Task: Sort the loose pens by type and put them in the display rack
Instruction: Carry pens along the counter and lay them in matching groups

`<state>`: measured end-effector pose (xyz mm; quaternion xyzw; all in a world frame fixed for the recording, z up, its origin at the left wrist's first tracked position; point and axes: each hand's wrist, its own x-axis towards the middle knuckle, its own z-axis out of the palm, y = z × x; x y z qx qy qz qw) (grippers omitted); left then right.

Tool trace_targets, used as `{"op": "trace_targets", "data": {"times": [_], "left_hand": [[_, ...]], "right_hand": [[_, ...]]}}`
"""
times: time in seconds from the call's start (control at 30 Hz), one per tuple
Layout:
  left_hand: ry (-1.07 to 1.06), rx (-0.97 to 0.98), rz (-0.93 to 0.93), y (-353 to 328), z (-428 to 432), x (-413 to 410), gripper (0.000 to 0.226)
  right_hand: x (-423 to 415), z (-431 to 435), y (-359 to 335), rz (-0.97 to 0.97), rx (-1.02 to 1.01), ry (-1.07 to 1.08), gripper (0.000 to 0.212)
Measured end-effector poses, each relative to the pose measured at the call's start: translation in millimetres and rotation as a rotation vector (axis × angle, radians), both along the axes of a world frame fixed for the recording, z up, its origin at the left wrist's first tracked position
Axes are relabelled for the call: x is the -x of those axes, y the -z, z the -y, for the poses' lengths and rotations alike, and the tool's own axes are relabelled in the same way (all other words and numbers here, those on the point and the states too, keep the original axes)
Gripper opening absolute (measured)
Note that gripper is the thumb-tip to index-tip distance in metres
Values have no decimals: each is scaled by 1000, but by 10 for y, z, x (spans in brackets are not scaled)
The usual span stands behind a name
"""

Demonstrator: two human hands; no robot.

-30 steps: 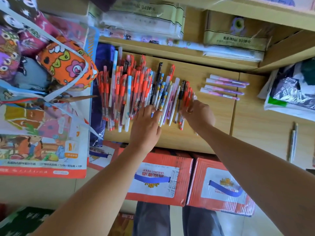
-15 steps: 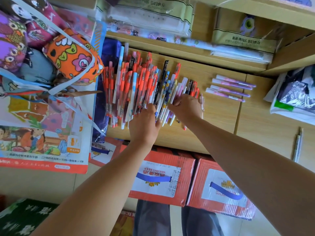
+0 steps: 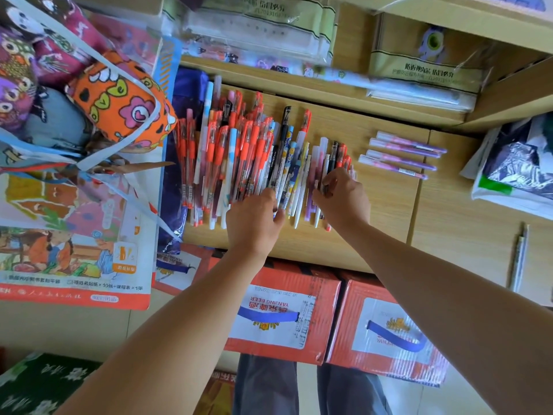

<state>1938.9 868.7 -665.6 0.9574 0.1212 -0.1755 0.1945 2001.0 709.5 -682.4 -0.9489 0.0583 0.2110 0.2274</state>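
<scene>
A big pile of loose pens [image 3: 239, 151] lies fanned out on the wooden shelf top [image 3: 386, 211]: mostly orange-capped clear pens on the left, patterned blue-and-white pens in the middle, white, pink and dark ones on the right. My left hand [image 3: 254, 220] lies on the lower ends of the middle pens, thumb and fingers pinching patterned ones. My right hand [image 3: 341, 196] has its fingers curled round the pens at the pile's right edge. Several purple pens [image 3: 401, 154] lie apart in a neat row to the right.
A single pale pen [image 3: 519, 256] lies far right on the shelf. A plastic bag [image 3: 514, 163] sits at the right, patterned pouches [image 3: 119, 103] and a poster pack crowd the left. Two red cartons [image 3: 284, 319] stand below the front edge. Packaged goods fill the shelf behind.
My right hand reached left into the pile, then drew back slightly right with pens under its fingers, opening a gap in the pile. My left hand has barely moved.
</scene>
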Motion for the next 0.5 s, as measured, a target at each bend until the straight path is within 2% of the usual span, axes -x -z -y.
{"op": "trace_targets", "data": {"times": [0.17,0.33,0.5], "left_hand": [[125,51,26,-4,175,11,15],[88,-24,-59,59,299,5,23],[64,-145,-57,100,374,-18,29]], "right_hand": [[29,110,-3,5,2,-52,17],[71,259,-16,-11,71,-97,15],[115,256,4,-77,195,-168,35]]}}
